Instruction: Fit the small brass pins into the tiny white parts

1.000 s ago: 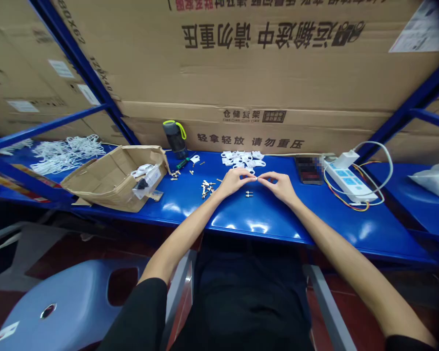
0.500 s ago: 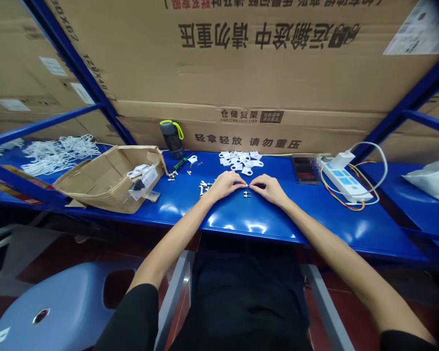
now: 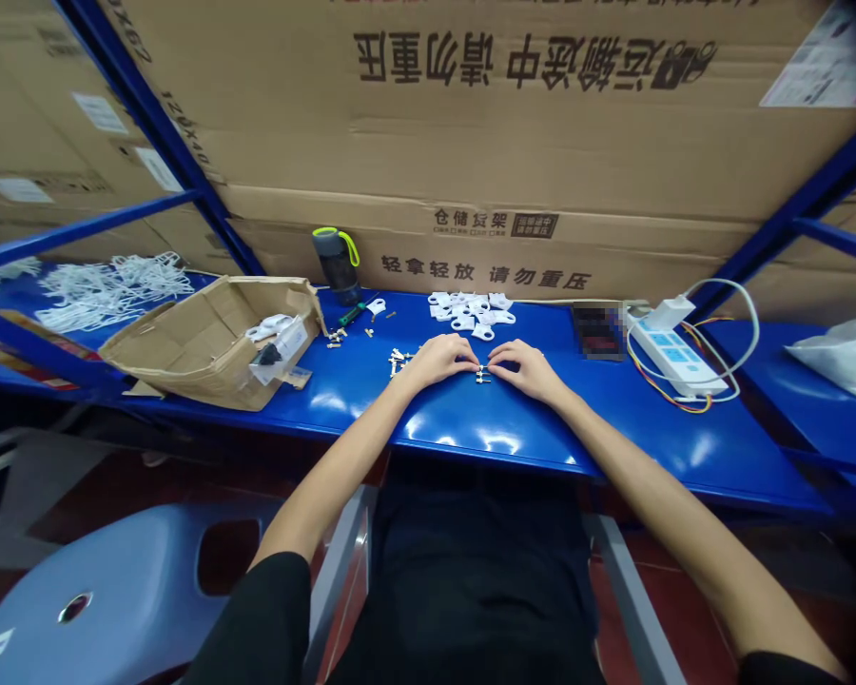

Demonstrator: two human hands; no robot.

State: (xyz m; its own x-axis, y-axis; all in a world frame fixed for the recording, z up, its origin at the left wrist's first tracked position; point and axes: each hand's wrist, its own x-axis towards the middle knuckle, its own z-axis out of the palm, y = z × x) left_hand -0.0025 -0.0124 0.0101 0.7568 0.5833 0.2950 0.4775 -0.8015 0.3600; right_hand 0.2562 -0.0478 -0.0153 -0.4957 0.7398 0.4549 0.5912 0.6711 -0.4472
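Observation:
My left hand (image 3: 443, 360) and my right hand (image 3: 526, 371) meet low over the blue tabletop, each with thumb and forefinger pinched. Between their fingertips is a small metal-and-white pin piece (image 3: 481, 368), mostly covered by the fingers. Just below it on the table lies a similar pin piece (image 3: 483, 381). Beside my left wrist is a small heap of metal-and-white pieces (image 3: 398, 361), partly hidden behind the hand. Beyond both hands sits a group of white plastic parts with round holes (image 3: 462, 322).
On the left stands an open cardboard box (image 3: 178, 333) holding white parts and a clear bag. Near it are a dark bottle (image 3: 338, 268), a green-handled tool (image 3: 352, 315) and loose fittings (image 3: 336, 336). A power strip (image 3: 677, 357) with cables lies right. White cords (image 3: 114, 290) lie far left.
Both hands have come slightly nearer the front edge, close to the pieces lying there. They still pinch at the same small piece. The camera view has shifted slightly.

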